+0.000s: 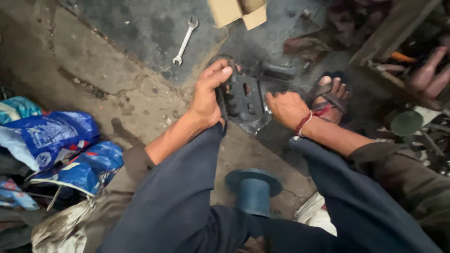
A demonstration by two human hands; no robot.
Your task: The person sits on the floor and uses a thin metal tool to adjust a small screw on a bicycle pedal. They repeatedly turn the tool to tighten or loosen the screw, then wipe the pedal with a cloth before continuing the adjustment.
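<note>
A dark, greasy metal part with oblong slots stands on the stained floor in front of my knees. My left hand grips its left edge, thumb laid over the top. My right hand, a red thread around the wrist, holds the part's right side low down, where a bit of silvery plastic shows under it. My sandalled foot rests just right of the part.
A silver open-end wrench lies on the dark floor behind. A cardboard box sits at the top edge. Blue plastic sacks pile at left. A blue spool stands between my legs. Cluttered tools and another person's foot fill the right.
</note>
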